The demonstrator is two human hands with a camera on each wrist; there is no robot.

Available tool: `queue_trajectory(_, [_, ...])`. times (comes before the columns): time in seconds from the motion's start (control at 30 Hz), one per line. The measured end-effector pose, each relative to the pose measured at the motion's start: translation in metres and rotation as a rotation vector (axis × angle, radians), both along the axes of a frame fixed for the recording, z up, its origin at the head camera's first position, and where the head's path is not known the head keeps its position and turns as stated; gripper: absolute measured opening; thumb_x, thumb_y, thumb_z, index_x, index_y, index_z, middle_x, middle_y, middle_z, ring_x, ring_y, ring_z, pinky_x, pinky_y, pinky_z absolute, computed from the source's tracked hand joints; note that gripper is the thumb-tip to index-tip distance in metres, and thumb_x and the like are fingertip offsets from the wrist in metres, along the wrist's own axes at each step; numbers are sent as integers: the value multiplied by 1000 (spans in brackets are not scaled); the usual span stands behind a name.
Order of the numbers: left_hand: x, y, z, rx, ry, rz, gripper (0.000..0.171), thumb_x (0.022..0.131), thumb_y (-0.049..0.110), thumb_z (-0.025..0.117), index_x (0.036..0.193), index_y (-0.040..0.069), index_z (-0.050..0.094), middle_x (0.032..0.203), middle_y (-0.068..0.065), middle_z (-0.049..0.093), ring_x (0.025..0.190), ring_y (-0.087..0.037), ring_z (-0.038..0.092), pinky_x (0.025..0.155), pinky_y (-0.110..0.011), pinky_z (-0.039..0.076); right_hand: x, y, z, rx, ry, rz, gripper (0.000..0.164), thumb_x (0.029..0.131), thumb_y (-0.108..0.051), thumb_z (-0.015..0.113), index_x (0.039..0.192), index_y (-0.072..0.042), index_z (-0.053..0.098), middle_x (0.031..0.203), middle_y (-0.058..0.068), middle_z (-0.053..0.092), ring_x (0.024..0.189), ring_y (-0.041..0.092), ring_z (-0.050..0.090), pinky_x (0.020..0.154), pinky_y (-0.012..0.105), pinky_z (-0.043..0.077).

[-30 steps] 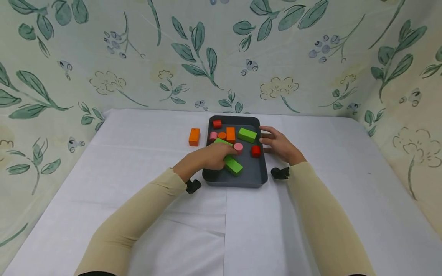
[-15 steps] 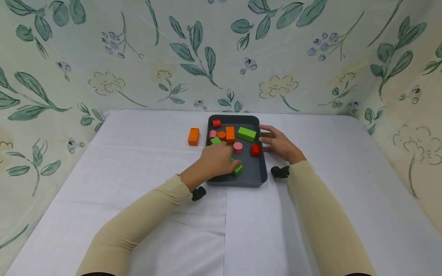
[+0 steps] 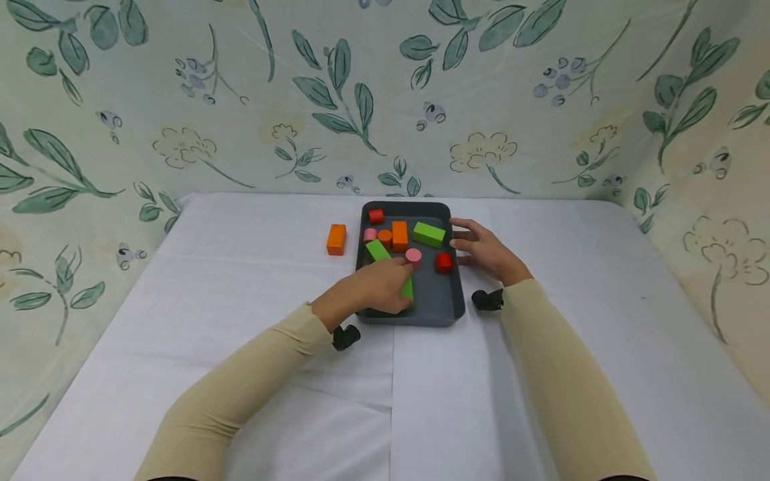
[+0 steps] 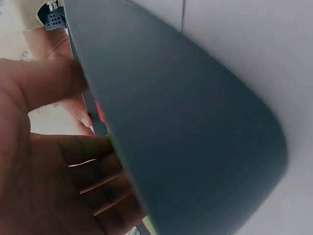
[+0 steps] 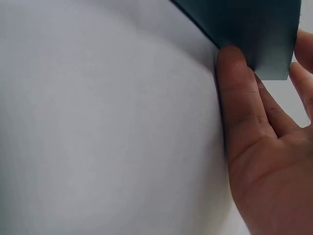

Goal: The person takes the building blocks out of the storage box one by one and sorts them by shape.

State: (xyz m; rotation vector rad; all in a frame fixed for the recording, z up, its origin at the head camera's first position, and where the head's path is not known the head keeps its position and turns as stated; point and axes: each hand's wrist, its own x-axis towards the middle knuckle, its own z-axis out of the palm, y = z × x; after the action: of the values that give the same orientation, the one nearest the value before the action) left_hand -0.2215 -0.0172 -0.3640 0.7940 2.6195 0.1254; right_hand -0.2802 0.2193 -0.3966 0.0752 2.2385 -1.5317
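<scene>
A dark grey tray [image 3: 442, 300] holds several coloured blocks. My left hand [image 3: 380, 284] is over its near left part, thumb and fingers on either side of a green block [image 3: 408, 292] that they mostly cover. The forefinger lies close to a pink cylinder [image 3: 413, 256]. In the left wrist view, the tray wall [image 4: 195, 112] hides the fingertips of my left hand [image 4: 54, 156]. My right hand [image 3: 484, 250] rests against the tray's right side with fingers extended. In the right wrist view, the fingers of that hand [image 5: 264, 147] touch the tray's outer wall [image 5: 259, 34].
Also in the tray are green blocks [image 3: 429, 234] [image 3: 377, 250], an upright orange block [image 3: 400, 236], an orange cylinder [image 3: 384, 238], another pink cylinder [image 3: 369, 235] and red cylinders [image 3: 444, 262] [image 3: 375, 216]. An orange block [image 3: 337, 239] lies on the white cloth [image 3: 252, 267], left of the tray.
My left hand has shifted from the pink cylinder toward the near green block, which has turned from slanted to nearly lengthwise. The other left-hand green block is uncovered more. My right hand stays put.
</scene>
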Motion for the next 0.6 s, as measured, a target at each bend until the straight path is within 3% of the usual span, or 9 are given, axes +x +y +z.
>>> queue_trajectory(0.27, [-4, -3, -7, 47, -35, -10, 82, 88, 35, 74, 156, 16, 33, 158, -7, 39, 134, -22, 46, 115, -39, 43, -2, 2, -6, 8, 17, -2, 65, 103, -18, 48, 159, -31, 17, 167, 9, 18, 148, 36, 32, 117, 52, 37])
queue_trajectory(0.6, [-5, -7, -7, 82, -41, -31, 81, 85, 25, 77, 153, 12, 35, 151, -7, 45, 126, -21, 49, 113, -36, 45, 11, -6, 16, -4, -2, 14, 65, 103, -13, 46, 160, -22, 17, 167, 14, 16, 149, 39, 30, 117, 53, 36])
